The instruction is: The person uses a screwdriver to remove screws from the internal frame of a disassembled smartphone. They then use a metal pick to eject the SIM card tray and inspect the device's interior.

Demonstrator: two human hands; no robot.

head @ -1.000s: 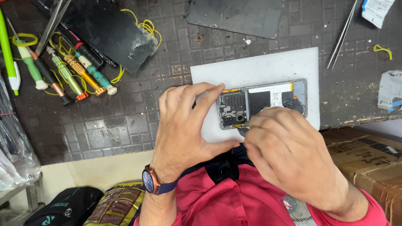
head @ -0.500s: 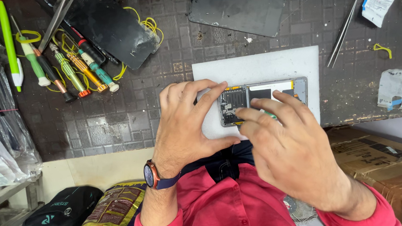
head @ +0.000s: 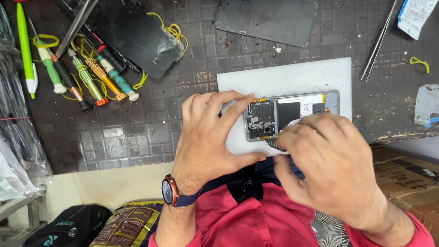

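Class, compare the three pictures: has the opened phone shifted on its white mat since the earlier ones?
No. The opened phone lies in the same spot near the white mat's front edge; only the right hand has shifted over it, while the left hand steadies its end.

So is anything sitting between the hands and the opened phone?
Nothing visible. The left hand touches the phone at its end, and the right hand, holding a dark tool, is right at its near edge.
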